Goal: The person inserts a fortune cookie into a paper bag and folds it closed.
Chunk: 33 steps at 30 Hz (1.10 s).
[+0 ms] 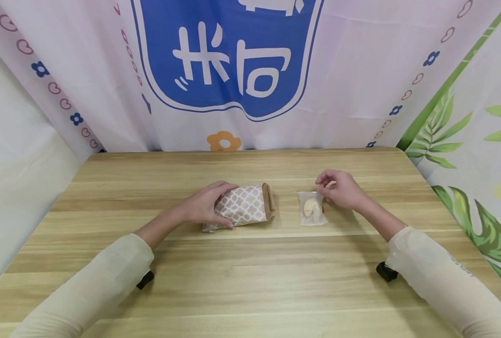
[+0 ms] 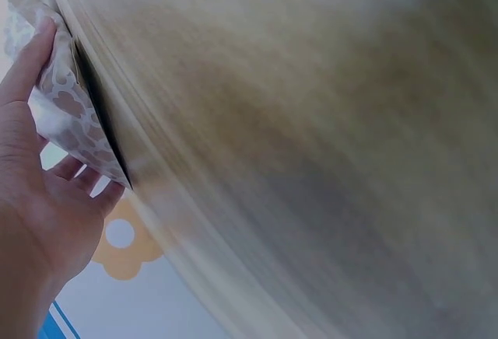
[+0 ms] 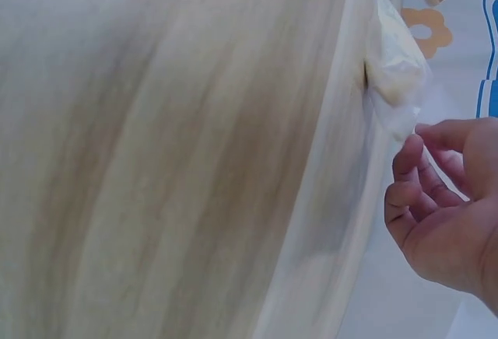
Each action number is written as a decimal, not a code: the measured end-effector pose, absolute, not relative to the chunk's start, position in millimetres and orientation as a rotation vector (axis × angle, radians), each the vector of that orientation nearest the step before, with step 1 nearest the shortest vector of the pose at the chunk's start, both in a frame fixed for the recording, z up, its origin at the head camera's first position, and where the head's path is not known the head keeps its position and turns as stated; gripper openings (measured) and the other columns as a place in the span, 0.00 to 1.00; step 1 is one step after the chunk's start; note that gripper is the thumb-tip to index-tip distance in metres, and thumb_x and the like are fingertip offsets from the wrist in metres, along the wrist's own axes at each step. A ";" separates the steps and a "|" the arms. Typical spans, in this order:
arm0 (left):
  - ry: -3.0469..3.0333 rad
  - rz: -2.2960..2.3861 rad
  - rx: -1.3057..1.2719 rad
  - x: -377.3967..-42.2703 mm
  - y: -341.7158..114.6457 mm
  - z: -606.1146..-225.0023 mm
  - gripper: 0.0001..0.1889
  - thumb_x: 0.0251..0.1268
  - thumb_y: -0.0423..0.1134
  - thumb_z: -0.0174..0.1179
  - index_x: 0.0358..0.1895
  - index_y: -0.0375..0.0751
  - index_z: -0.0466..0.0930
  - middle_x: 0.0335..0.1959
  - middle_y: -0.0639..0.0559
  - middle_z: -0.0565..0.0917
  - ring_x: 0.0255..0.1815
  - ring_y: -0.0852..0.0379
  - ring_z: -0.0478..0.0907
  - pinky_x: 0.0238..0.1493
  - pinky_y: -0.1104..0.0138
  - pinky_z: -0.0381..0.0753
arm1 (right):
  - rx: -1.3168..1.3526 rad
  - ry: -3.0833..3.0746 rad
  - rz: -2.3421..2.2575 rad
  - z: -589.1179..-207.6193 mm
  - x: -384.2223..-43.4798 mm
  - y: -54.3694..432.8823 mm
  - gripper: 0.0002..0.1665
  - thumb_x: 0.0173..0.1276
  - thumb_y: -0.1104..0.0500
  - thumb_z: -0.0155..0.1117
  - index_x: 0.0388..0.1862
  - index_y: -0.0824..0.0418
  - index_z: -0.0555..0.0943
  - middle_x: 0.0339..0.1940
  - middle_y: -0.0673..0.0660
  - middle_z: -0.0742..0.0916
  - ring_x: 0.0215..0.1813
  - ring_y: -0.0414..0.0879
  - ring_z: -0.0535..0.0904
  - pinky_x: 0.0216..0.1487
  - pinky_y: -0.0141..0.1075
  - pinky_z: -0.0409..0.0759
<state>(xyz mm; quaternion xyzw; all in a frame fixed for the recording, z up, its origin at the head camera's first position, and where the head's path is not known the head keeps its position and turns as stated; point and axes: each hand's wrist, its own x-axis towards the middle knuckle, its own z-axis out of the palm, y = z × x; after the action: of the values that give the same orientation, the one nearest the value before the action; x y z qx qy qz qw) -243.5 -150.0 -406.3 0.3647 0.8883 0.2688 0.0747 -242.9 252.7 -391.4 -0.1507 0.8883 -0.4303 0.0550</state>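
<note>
Paper bag (image 1: 248, 203): left hand (image 1: 205, 205) grips its left end, partly hiding it. Right of bag: right hand (image 1: 342, 190), curled, pinches corner of clear pouch (image 1: 312, 218); pale content (image 1: 310, 206) unclear.

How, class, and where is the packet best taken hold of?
The packet is probably best pinched by its far right corner, coming from the right: its contents sit towards the middle, leaving thin margins, while the bag lies to its left.
</note>
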 end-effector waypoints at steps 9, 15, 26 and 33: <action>2.667 0.802 1.108 -242.8 -150.4 -404.9 0.56 0.45 0.56 0.83 0.76 0.35 0.65 0.68 0.40 0.74 0.68 0.43 0.73 0.71 0.46 0.73 | -0.530 2.631 -1.298 -389.6 -238.5 257.1 0.11 0.73 0.72 0.63 0.51 0.76 0.79 0.45 0.69 0.84 0.31 0.49 0.83 0.31 0.33 0.84; 2.676 0.793 1.120 -243.0 -151.1 -405.1 0.55 0.46 0.56 0.83 0.76 0.35 0.65 0.68 0.40 0.74 0.67 0.43 0.73 0.70 0.46 0.74 | -0.640 2.584 -1.269 -388.2 -235.7 260.4 0.15 0.70 0.70 0.69 0.54 0.74 0.82 0.52 0.71 0.85 0.31 0.47 0.83 0.30 0.30 0.81; 2.681 0.792 1.140 -241.7 -150.2 -404.6 0.56 0.45 0.55 0.83 0.76 0.33 0.65 0.68 0.38 0.74 0.68 0.42 0.73 0.71 0.45 0.73 | -0.712 2.394 -1.232 -396.9 -234.1 269.5 0.45 0.55 0.67 0.82 0.69 0.74 0.71 0.62 0.72 0.76 0.32 0.45 0.80 0.32 0.30 0.81; 2.686 0.785 1.137 -242.1 -149.4 -406.0 0.56 0.45 0.56 0.84 0.76 0.33 0.66 0.69 0.38 0.74 0.69 0.41 0.72 0.71 0.45 0.73 | -0.823 2.443 -1.093 -397.9 -231.9 270.0 0.54 0.49 0.64 0.87 0.72 0.72 0.69 0.34 0.61 0.82 0.32 0.47 0.77 0.32 0.30 0.78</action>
<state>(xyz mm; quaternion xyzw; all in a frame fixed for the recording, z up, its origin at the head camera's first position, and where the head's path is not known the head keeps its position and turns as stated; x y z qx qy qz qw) -242.1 -149.4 -406.0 0.3758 0.8876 0.2595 0.0606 -231.9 270.0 -397.9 -0.2896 0.8599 -0.3845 0.1699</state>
